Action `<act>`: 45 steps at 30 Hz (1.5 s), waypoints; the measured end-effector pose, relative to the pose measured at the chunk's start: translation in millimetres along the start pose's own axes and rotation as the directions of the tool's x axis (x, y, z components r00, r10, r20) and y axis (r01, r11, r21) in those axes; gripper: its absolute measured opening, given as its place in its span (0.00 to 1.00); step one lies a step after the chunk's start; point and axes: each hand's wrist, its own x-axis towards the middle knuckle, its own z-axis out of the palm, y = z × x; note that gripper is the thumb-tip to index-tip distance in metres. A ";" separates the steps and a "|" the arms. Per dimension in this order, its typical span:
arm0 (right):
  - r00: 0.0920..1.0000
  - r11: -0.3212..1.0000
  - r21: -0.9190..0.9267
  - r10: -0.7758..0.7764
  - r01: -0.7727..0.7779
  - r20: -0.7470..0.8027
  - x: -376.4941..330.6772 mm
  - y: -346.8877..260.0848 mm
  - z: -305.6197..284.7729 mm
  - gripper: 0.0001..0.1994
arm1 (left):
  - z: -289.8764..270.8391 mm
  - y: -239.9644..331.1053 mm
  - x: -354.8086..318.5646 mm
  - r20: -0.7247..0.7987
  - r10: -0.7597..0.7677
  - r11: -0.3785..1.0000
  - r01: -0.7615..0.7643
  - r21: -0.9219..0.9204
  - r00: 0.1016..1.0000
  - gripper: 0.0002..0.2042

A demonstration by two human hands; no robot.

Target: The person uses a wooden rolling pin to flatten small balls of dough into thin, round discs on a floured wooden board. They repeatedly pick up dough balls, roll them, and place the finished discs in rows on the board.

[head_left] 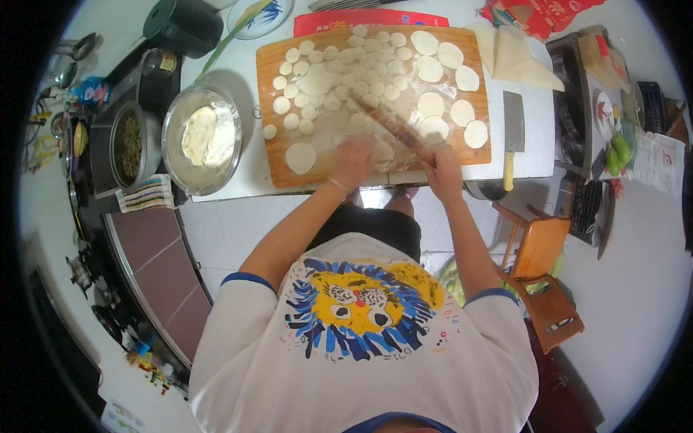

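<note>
My right hand [443, 172] is closed round the near end of a wooden rolling pin [390, 124], which slants away to the far left across a floured wooden board [332, 173]. Beside it, my left hand [356, 156] is closed at the edge of a small dough round [383, 152]; its fingers are a little blurred. Small dough pieces [280, 105] are scattered over the left and far middle of the board. Several rolled-out wrappers [431, 105] lie along the right side, and another wrapper [300, 158] rests at the near left.
Left of the board stands a metal bowl [229, 162] holding a lump of dough [206, 137], with a pot of dark filling [128, 148] beyond. A cleaver [514, 119] lies to the right, next to a pale cloth [516, 59]. A wooden chair [545, 249] stands below.
</note>
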 end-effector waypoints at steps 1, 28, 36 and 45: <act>0.997 0.996 -0.058 -0.068 0.070 0.038 0.9 1.6 -3.4 0.17 | -6.9 -6.8 -12.6 -0.097 -0.005 0.996 0.014 0.086 0.995 0.26; 0.977 0.900 -0.382 -0.209 0.210 0.044 2.6 -10.9 30.2 0.28 | -32.1 -28.9 -21.8 0.074 -0.114 0.983 0.102 0.150 0.991 0.36; 0.996 0.991 0.131 -0.012 0.001 0.084 9.6 -10.3 8.2 0.16 | -40.5 20.1 7.9 0.211 -0.334 0.942 0.335 0.031 0.919 0.28; 0.998 1.000 -0.021 0.011 -0.010 0.066 2.3 15.3 -10.6 0.16 | 16.2 -2.3 1.7 0.022 0.224 0.973 -0.222 -0.057 0.974 0.25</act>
